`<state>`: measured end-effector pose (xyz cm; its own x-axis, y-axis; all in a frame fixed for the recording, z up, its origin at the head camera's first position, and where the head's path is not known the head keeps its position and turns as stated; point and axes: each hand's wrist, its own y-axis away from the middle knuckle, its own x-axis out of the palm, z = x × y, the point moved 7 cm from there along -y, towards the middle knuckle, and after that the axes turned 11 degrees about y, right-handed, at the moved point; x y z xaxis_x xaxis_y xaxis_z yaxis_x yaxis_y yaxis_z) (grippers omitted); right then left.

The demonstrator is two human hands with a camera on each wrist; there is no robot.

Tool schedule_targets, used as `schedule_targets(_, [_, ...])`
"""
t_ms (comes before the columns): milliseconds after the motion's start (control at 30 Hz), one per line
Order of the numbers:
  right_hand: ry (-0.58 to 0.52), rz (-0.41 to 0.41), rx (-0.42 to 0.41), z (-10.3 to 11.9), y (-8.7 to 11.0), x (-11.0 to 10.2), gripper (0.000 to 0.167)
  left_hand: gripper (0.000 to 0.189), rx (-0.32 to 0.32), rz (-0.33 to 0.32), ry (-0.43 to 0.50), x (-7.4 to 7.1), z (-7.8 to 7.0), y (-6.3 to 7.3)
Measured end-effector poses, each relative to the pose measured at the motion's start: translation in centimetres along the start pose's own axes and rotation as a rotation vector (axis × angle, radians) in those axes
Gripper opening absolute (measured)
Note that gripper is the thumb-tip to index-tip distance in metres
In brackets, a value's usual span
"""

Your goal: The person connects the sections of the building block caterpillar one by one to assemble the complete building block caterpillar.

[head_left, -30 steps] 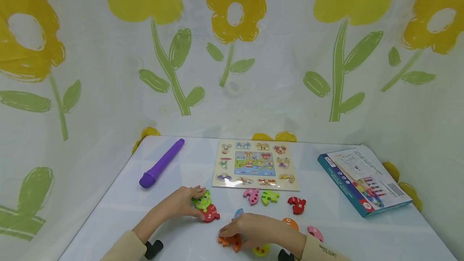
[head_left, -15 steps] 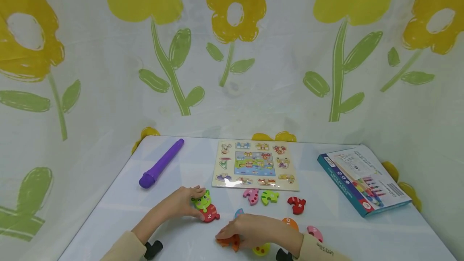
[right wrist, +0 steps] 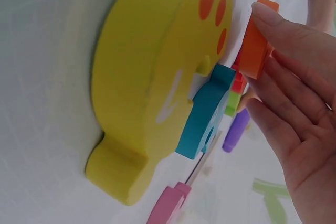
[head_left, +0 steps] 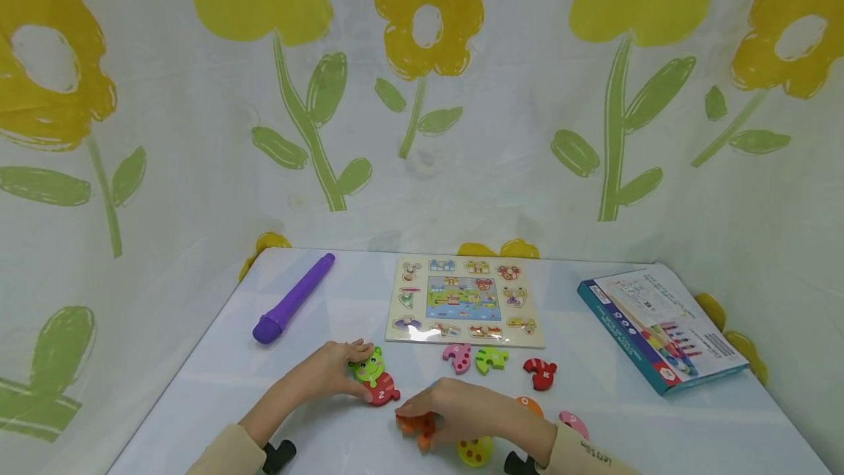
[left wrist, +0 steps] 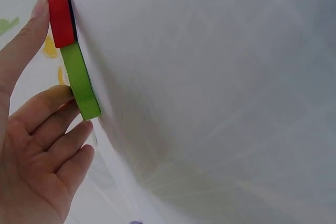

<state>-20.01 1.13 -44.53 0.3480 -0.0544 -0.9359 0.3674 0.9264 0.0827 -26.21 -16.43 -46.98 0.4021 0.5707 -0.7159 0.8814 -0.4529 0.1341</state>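
My left hand (head_left: pixel 319 372) grips a pair of joined puzzle pieces between thumb and fingers: a green smiling head (head_left: pixel 371 366) and a red piece marked 2 (head_left: pixel 381 391). In the left wrist view, the thumb presses the red piece's edge (left wrist: pixel 61 14) and the fingertips meet the green edge (left wrist: pixel 81 77). To the right, my right hand (head_left: pixel 458 409) pinches an orange puzzle piece (head_left: pixel 417 427) over the table. Its thumb lies along the orange side (right wrist: pixel 255 40) in the right wrist view. A yellow spotted piece (head_left: pixel 475 451) lies beside this hand, with a blue piece (right wrist: pixel 207 116) beyond it.
Pink (head_left: pixel 457 358), green (head_left: pixel 491 360) and red (head_left: pixel 541 374) pieces lie before a picture puzzle board (head_left: pixel 400 306). Another orange piece (head_left: pixel 530 406) and a pink one (head_left: pixel 574 424) are right. A purple microphone-shaped stick (head_left: pixel 293 299) lies left, a flat box (head_left: pixel 662 328) right.
My right hand has shifted slightly and tilted the orange piece. The blue piece is now covered by that hand in the head view, and more of the yellow piece shows. My left hand stays put.
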Motion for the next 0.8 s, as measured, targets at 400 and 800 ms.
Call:
schedule_targets(400, [-0.003, -0.076, 0.108, -0.7, -0.2, -0.8, 0.051, 0.088, -0.005, -0.004, -0.018, 0.0, 0.1, 0.3])
schedule_targets(800, [-0.028, -0.146, 0.218, -1.5, -1.5, -1.5, 0.048, 0.084, 0.026, -0.035, -0.034, 0.0, -0.4, 0.8])
